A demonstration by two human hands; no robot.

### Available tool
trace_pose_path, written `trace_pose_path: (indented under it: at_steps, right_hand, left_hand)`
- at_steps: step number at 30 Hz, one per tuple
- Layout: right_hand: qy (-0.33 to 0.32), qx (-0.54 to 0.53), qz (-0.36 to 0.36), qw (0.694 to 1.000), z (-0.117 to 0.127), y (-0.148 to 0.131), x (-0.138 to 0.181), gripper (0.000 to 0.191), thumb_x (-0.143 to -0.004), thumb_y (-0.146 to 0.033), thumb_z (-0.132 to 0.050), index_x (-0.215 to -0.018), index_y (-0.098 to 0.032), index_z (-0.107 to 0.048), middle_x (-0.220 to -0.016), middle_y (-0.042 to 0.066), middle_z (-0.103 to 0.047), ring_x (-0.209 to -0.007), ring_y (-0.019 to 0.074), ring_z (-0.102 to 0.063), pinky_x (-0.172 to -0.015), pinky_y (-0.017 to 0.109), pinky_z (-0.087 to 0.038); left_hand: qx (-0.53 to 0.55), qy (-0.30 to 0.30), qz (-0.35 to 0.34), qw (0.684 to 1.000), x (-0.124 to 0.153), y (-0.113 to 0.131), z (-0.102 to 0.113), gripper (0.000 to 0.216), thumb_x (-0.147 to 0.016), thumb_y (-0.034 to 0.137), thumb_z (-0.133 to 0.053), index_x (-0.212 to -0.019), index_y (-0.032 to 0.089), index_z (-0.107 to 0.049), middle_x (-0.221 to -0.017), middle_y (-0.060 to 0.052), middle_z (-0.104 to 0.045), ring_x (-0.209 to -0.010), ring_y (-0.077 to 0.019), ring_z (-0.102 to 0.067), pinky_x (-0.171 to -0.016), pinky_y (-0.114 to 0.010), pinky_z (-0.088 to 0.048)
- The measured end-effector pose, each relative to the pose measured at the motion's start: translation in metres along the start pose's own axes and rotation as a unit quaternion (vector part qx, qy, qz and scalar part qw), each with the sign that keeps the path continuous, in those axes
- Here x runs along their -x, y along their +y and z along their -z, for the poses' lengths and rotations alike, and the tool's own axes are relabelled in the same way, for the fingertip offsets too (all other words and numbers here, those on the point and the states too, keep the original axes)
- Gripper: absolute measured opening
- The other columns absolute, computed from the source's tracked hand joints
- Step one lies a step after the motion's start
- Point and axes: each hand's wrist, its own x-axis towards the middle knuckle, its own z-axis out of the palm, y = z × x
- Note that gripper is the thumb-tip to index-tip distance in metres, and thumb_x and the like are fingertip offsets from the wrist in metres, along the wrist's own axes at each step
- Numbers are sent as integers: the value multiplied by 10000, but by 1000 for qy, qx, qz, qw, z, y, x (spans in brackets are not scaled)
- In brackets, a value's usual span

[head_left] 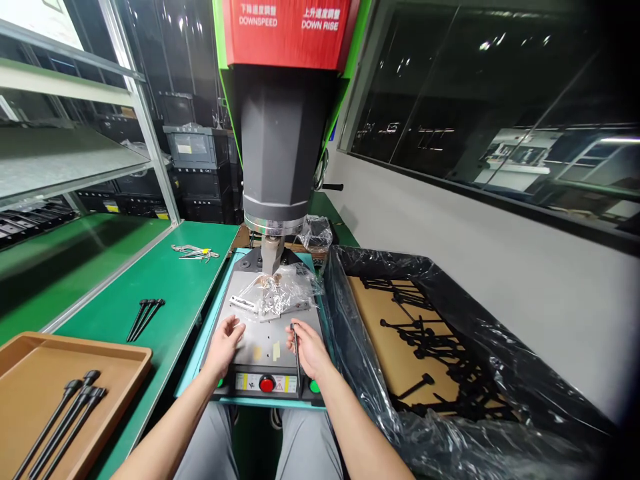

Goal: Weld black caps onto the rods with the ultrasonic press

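Note:
In my right hand [309,347] is a slim black rod [297,357] with a thicker head, pinched near its top and hanging down over the front of the machine base. My left hand [226,341] hovers at the left side of the metal base plate [253,353], fingers loosely curled and apart, with nothing seen in them. Beyond both hands, crumpled clear plastic [285,290] lies around a metal fixture [243,303] on the plate. Above it, the press's metal tip [271,255] points down.
Right of the machine, a black-lined box [350,327] holds many black rods [440,347] on cardboard. At left, a brown tray [143,357] carries several more, and three rods [145,319] lie on the green table. Hex keys [196,253] lie farther back. A red button [267,383] faces me.

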Motion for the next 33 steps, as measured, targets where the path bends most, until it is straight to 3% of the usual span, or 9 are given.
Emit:
trace_pose_path:
  at_steps: [3, 6, 10, 13, 17, 23, 29, 33]
  right_hand:
    - [-25, 91, 44, 995, -7, -3, -26, 388, -618, -384, -800, -930, -195, -667, -837, 34, -688, -717, 162, -574, -602, 248, -440]
    - [-69, 158, 123, 977, -21, -4, -43, 310, -683, -338, -737, -951, -195, -674, -877, 28, -695, -784, 174, -586, -652, 249, -437]
    - [-95, 155, 201, 963, -38, -8, -56, 363, -720, -353, -692, -1042, -193, -648, -944, 45, -704, -816, 196, -614, -729, 294, -474]
    - [-87, 187, 262, 943, -46, -13, -64, 351, -749, -342, -659, -1065, -189, -655, -992, 61, -705, -895, 217, -623, -821, 337, -480]
    - [-49, 263, 322, 908, -51, -18, -80, 338, -788, -315, -609, -1095, -186, -665, -1043, 76, -697, -881, 214, -620, -852, 356, -476]
    - [-21, 326, 327, 887, -65, -21, -106, 362, -760, -333, -621, -1088, -191, -678, -1019, 81, -695, -905, 242, -615, -862, 365, -463]
    - [-76, 321, 297, 896, -75, -33, -112, 351, -723, -331, -629, -1033, -168, -657, -945, 63, -707, -865, 239, -637, -817, 341, -482]
    - [-113, 329, 284, 894, -73, -46, -109, 314, -783, -357, -554, -1020, -190, -674, -987, 46, -704, -959, 234, -620, -888, 339, -450]
  left_hand:
    - [36, 18, 30, 999, -33, 4, -4, 571, -659, 355, -830, -1137, 194, -563, -1347, -150, -530, -1211, -227, -539, -879, -292, -495]
    - [66, -19, 53, 996, -48, 11, -12, 545, -644, 323, -840, -1101, 187, -577, -1135, -119, -652, -1008, -186, -644, -759, -255, -516]
    - [90, -79, 78, 990, -47, 20, -20, 439, -569, 290, -869, -912, 159, -630, -719, -4, -648, -636, -122, -639, -553, -205, -479]
    - [111, -95, 66, 987, -41, 30, -26, 360, -557, 283, -870, -769, 153, -611, -648, 34, -592, -576, -86, -596, -483, -157, -424]
    - [133, -99, 38, 985, -40, 45, -32, 360, -552, 276, -869, -738, 144, -590, -613, 43, -566, -526, -64, -547, -448, -141, -389]
    - [145, -83, 22, 986, -50, 61, -35, 390, -530, 269, -871, -752, 145, -575, -621, 55, -550, -527, -57, -543, -445, -134, -364]
    - [149, -76, 18, 986, -58, 69, -33, 395, -513, 250, -875, -753, 140, -581, -630, 36, -579, -531, -69, -550, -440, -148, -353]
    - [159, -79, 17, 984, -63, 71, -32, 381, -515, 245, -876, -745, 138, -591, -605, 38, -567, -490, -56, -502, -426, -156, -341]
